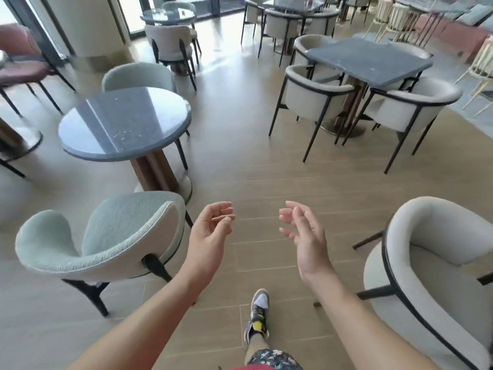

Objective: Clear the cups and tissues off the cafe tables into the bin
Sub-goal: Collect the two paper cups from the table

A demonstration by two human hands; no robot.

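Empty hands over the floor (253,161)
Left hand (210,232), right hand (305,235) loosely curled, relaxed; round table (125,121) well ahead of left fingers (224,211).

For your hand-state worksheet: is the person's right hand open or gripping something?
Open: the right hand shows its palm, fingers loosely curled, nothing in it.

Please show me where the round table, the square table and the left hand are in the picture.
round table (125,122): head view, middle of its grey top.
square table (370,62): head view, middle of its dark top.
left hand (209,232): head view, on the palm.
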